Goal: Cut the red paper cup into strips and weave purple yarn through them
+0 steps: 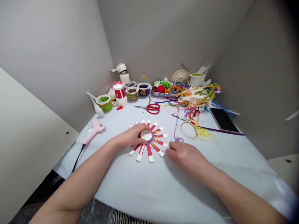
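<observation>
A paper cup [149,152] cut into red and white strips lies splayed like a sun on the white table. Purple yarn [150,140] is wound around its round base. My left hand [136,134] grips the base from the left, its thumb and fingers on either side of the ring. To the right of the strips, my right hand [179,153] is closed, pinching the purple yarn that runs from the cup. A loose length of purple yarn [176,124] curls on the table behind that hand and leads up toward the back.
Red-handled scissors [153,108] lie behind the cup. A pink glue gun [94,131] rests at left, a phone [224,119] at right. Small decorated baskets [132,93], a yarn tray [163,93], a pen [183,118] and a hoop [188,130] lie around the back.
</observation>
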The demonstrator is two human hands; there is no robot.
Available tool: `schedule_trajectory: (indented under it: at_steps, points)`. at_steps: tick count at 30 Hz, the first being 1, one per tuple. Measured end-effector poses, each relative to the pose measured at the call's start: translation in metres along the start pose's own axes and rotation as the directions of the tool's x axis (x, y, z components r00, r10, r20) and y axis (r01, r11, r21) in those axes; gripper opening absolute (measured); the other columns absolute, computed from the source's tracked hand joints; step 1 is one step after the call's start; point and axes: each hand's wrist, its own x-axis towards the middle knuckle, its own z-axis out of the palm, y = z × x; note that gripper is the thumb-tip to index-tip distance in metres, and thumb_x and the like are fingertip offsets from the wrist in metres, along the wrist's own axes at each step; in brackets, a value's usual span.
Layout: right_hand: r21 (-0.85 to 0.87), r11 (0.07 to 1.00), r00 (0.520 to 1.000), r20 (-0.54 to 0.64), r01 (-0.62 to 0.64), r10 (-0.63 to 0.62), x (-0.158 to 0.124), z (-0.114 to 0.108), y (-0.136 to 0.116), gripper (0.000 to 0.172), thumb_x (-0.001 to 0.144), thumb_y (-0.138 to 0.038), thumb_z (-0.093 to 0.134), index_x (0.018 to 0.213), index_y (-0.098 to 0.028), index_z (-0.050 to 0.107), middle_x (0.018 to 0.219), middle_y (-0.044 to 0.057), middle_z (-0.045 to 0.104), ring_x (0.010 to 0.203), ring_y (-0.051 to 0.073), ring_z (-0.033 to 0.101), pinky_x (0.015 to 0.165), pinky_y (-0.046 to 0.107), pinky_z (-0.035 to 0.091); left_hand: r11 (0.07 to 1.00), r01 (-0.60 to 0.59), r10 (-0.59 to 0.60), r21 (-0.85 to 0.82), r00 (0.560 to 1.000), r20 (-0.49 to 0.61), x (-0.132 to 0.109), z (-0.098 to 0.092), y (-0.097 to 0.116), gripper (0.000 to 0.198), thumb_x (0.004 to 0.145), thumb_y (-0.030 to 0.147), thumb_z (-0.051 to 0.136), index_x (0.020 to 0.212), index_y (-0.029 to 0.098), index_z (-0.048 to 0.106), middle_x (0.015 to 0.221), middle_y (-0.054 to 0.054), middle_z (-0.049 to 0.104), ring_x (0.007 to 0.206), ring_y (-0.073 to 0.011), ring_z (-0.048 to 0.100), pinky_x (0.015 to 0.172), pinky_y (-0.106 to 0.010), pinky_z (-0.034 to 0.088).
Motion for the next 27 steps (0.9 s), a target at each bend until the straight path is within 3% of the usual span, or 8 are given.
schedule_trajectory:
  at_steps: [6,11,17,23,27]
  points:
    - [0.327,0.938,0.99,-0.037,-0.118,0.137,0.013,0.004,0.014,0.02,0.096,-0.018,0.054,0.08,-0.018,0.067,0.084,0.003,0.062,0.076,0.015,0.058,0.063,0.025,0.035,1.0,-0.029,0.029,0.005,0.999,0.037,0.001,0.003,0.01,0.044,0.08,0.022,0.073,0.122,0.023,0.06,0.124,-0.007,0.062,0.117,-0.0282,0.054,0.101,-0.041,0.044]
    - [0.433,0.854,0.93,-0.087,-0.288,0.358,0.025,0.02,0.022,0.018,0.094,-0.022,0.056,0.08,-0.019,0.065,0.083,0.003,0.064,0.077,0.016,0.059,0.067,0.026,0.039,0.997,-0.073,0.075,-0.023,0.994,0.077,-0.001,0.007,0.018,0.046,0.079,0.018,0.073,0.122,0.024,0.06,0.122,-0.007,0.061,0.117,-0.0266,0.054,0.102,-0.041,0.045]
    - [0.499,0.811,0.917,-0.075,-0.305,0.391,0.027,0.025,0.023,0.018,0.095,-0.027,0.056,0.082,-0.019,0.065,0.085,0.003,0.066,0.077,0.016,0.06,0.068,0.027,0.041,0.993,-0.108,0.11,-0.053,0.993,0.046,0.007,0.009,0.016,0.043,0.082,0.012,0.066,0.122,0.024,0.058,0.129,-0.007,0.062,0.122,-0.0256,0.055,0.107,-0.043,0.043]
    - [0.528,0.79,0.914,-0.06,-0.312,0.4,0.027,0.024,0.027,0.018,0.096,-0.029,0.057,0.082,-0.02,0.064,0.084,0.002,0.066,0.076,0.017,0.06,0.068,0.027,0.042,0.983,-0.167,0.169,-0.073,0.986,0.018,0.018,0.014,0.01,0.041,0.084,0.007,0.056,0.123,0.022,0.054,0.151,-0.012,0.043,0.147,-0.0269,0.033,0.118,-0.047,0.033]
    - [0.562,0.768,0.918,-0.039,-0.307,0.395,0.027,0.023,0.029,0.015,0.095,-0.027,0.058,0.083,-0.02,0.065,0.085,0.002,0.066,0.079,0.017,0.061,0.07,0.027,0.043,0.979,-0.174,0.165,-0.11,0.983,-0.078,0.021,0.023,0.011,0.055,0.074,0.004,0.058,0.125,0.021,0.05,0.142,-0.014,0.049,0.139,-0.0283,0.043,0.115,-0.048,0.038]
